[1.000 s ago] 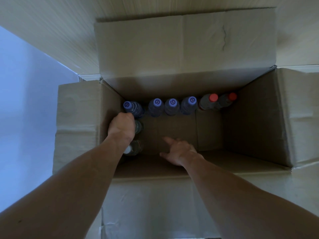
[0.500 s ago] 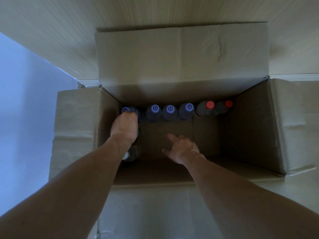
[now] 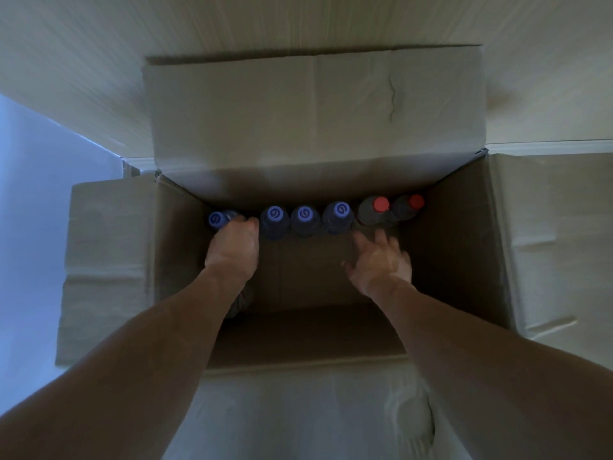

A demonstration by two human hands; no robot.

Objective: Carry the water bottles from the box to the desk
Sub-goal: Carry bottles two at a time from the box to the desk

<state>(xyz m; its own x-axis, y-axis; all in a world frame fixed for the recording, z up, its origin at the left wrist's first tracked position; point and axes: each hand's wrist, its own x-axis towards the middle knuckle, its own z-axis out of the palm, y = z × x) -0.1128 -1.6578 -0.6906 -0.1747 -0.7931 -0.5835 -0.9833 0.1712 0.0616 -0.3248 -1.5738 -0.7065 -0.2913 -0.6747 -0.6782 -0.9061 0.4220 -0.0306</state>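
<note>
An open cardboard box (image 3: 464, 247) holds a row of upright water bottles along its far wall. The row has several blue-capped bottles (image 3: 304, 215) and two red-capped bottles (image 3: 380, 204). My left hand (image 3: 232, 249) is down in the box at the left end, with its fingers curled around the leftmost blue-capped bottle (image 3: 216, 220). My right hand (image 3: 379, 258) hovers open with its fingers spread, just in front of the nearer red-capped bottle and not touching it. Another bottle (image 3: 242, 298) shows partly under my left forearm.
The box flaps are folded outward on all sides, and the far flap (image 3: 315, 107) leans back against a pale wall. A white baseboard (image 3: 547, 146) runs behind the box. The bare cardboard floor of the box (image 3: 308, 273) lies between my hands.
Both hands have reached farther into the box. The left went forward from the bottles along the left wall to the far-left blue-capped bottle. The right swung right toward the red-capped bottles.
</note>
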